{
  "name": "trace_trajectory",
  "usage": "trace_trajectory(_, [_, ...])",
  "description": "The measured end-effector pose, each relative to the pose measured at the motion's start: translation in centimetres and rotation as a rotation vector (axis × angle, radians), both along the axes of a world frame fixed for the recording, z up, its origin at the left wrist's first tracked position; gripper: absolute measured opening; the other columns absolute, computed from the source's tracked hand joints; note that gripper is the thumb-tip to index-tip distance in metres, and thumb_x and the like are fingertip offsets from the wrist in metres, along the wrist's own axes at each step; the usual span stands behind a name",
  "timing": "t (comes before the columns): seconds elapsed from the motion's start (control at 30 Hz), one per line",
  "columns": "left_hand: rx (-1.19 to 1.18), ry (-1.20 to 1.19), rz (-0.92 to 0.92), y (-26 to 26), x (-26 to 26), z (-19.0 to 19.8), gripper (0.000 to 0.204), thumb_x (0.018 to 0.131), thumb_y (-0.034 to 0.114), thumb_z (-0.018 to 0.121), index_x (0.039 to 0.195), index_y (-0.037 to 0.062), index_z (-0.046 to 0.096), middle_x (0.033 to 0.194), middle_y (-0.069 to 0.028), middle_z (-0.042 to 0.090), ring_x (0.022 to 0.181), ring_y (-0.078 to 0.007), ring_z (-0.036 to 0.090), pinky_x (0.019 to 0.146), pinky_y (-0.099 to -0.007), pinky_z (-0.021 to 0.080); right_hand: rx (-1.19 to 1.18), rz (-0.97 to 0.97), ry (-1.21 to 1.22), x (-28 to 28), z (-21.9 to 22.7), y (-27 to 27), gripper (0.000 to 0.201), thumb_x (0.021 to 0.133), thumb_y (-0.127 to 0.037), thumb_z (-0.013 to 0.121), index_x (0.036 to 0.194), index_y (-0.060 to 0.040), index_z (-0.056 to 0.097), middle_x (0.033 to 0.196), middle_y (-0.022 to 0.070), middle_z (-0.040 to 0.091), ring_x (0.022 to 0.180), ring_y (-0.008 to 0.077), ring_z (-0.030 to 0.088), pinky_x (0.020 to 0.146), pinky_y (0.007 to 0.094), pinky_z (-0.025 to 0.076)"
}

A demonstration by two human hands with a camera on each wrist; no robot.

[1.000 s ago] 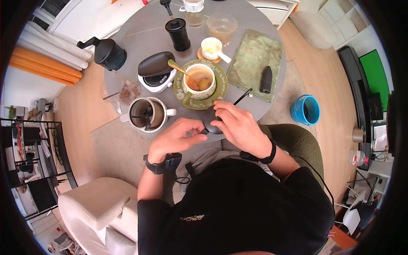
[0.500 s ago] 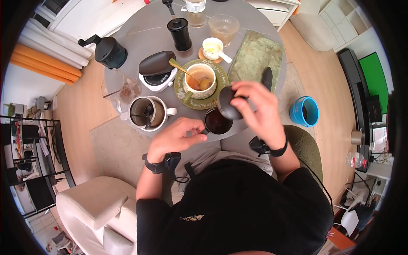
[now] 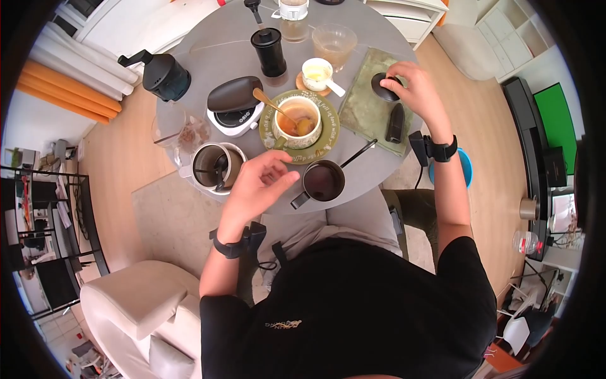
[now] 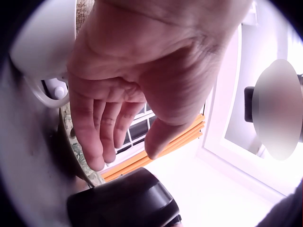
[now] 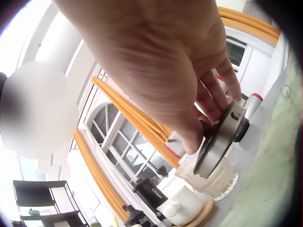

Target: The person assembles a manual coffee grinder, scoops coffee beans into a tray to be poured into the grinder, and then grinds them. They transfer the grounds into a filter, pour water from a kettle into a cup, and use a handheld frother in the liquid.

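My right hand (image 3: 409, 88) pinches a round dark lid (image 3: 385, 87) over the green cloth (image 3: 360, 95). In the right wrist view, the lid (image 5: 220, 139) is tilted on edge, its metal rim showing, with thumb and fingers at its top. My left hand (image 3: 259, 183) holds nothing; its fingers are loosely bent beside a dark mug (image 3: 324, 182) near the table edge. Uncovered, the mug contains dark liquid, its handle pointing toward the body. In the left wrist view, the dark mug (image 4: 123, 198) lies just beyond my fingertips.
A thin black rod (image 3: 358, 153) reaches out from the mug's far side. Behind stands a patterned cup (image 3: 298, 120) with a gold spoon on a green plate (image 3: 331, 129). A black object (image 3: 395, 123) rests on the cloth. White mugs (image 3: 252, 166) stand left; a blue bucket (image 3: 466, 169) is on the floor.
My right hand has lifted the lid off the mug and carried it right and away from the body, over the cloth. The left hand has let go of the mug handle and moved slightly away.
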State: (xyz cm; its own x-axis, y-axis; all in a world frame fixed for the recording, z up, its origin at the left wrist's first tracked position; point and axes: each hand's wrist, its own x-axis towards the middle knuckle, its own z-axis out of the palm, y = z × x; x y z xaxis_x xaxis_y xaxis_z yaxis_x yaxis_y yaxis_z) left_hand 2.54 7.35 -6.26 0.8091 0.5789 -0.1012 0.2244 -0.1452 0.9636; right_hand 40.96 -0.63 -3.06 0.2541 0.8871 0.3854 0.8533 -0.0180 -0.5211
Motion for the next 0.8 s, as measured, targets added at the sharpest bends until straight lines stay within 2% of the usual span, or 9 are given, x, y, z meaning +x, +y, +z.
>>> trace_trajectory(0.07, [-0.033,0.005,0.068,-0.3,0.5,-0.5,0.029,0.091,0.008,0.077,0.116,0.0011,0.063,0.083,0.0023,0.066,0.077,-0.003,0.059,0.064,-0.0205,0.046,-0.042,0.044,-0.189,0.7,-1.1,0.9,0.023,0.084,-0.02,0.079,0.089,0.0007,0.069,0.09,0.0137,0.069,0.093,0.0349,0.063,0.08,0.0438,0.051])
trace_trajectory(0.17, [0.07,-0.022,0.123,-0.6,1.1,-1.0,0.028,0.091,0.007,0.076,0.114,0.0018,0.061,0.08,0.003,0.063,0.073,-0.0024,0.056,0.062,-0.0192,0.044,-0.115,0.07,-0.252,1.2,-2.3,1.8,0.021,0.081,-0.017,0.079,0.087,0.0004,0.07,0.089,0.0144,0.069,0.095,0.0356,0.063,0.082,0.0452,0.051])
trace_trajectory(0.23, [0.127,-0.019,0.197,-0.8,1.4,-0.8,0.026,0.091,0.005,0.075,0.111,0.0028,0.058,0.077,0.0036,0.06,0.069,-0.0026,0.053,0.061,-0.0197,0.043,-0.153,0.067,-0.253,1.0,-2.7,1.8,0.02,0.081,-0.017,0.079,0.087,0.0005,0.07,0.089,0.0145,0.069,0.096,0.0356,0.063,0.082,0.0452,0.051])
trace_trajectory(0.4, [0.105,-0.015,0.213,-0.6,1.3,-1.4,0.027,0.091,0.005,0.075,0.11,0.003,0.056,0.074,0.0042,0.058,0.066,-0.0024,0.051,0.06,-0.0196,0.041,-0.205,0.054,-0.258,0.7,-3.6,1.4,0.019,0.08,-0.015,0.079,0.085,0.0008,0.069,0.088,0.0146,0.068,0.097,0.0356,0.063,0.083,0.0455,0.051])
trace_trajectory(0.5, [0.121,0.026,0.231,-0.4,0.9,-1.1,0.027,0.092,0.005,0.074,0.11,0.0028,0.054,0.071,0.0045,0.057,0.065,-0.0022,0.05,0.059,-0.0193,0.04,-0.229,0.057,-0.256,0.9,-3.7,1.1,0.021,0.08,-0.016,0.079,0.087,0.0007,0.07,0.089,0.0149,0.069,0.095,0.0361,0.065,0.082,0.0457,0.052])
trace_trajectory(0.57, [0.129,0.028,0.235,-0.3,0.8,-1.1,0.028,0.092,0.005,0.074,0.111,0.0028,0.054,0.07,0.0047,0.056,0.064,-0.002,0.05,0.058,-0.0191,0.04,-0.286,0.02,-0.188,0.8,-2.9,0.6,0.025,0.084,-0.022,0.079,0.095,-0.0003,0.07,0.096,0.015,0.071,0.096,0.0362,0.066,0.081,0.0428,0.052])
trace_trajectory(0.67, [0.128,0.018,0.269,-0.3,0.9,-1.0,0.035,0.093,0.005,0.073,0.121,0.002,0.052,0.068,0.0047,0.056,0.061,-0.0016,0.048,0.057,-0.0181,0.038,-0.192,0.114,-0.096,0.3,-0.7,0.7,0.029,0.088,-0.026,0.077,0.101,-0.0005,0.071,0.098,0.0144,0.073,0.093,0.0319,0.068,0.08,0.0396,0.053])
trace_trajectory(0.73, [0.053,0.031,0.26,-0.5,1.0,-0.7,0.05,0.095,0.008,0.072,0.136,0.0002,0.046,0.068,0.0036,0.057,0.057,-0.0031,0.05,0.052,-0.0188,0.038,-0.209,0.173,-0.016,-1.1,1.6,1.1,0.03,0.09,-0.027,0.076,0.103,-0.0001,0.071,0.098,0.0135,0.073,0.092,0.0292,0.068,0.081,0.0388,0.053])
trace_trajectory(0.8, [-0.035,0.047,0.254,-0.7,0.9,-1.0,0.054,0.095,0.011,0.072,0.14,-0.0016,0.044,0.066,0.0018,0.058,0.055,-0.0043,0.052,0.051,-0.0209,0.04,-0.222,0.227,0.06,-2.3,2.9,1.7,0.03,0.092,-0.027,0.075,0.105,0.0002,0.071,0.097,0.0126,0.074,0.092,0.0265,0.068,0.082,0.0379,0.053])
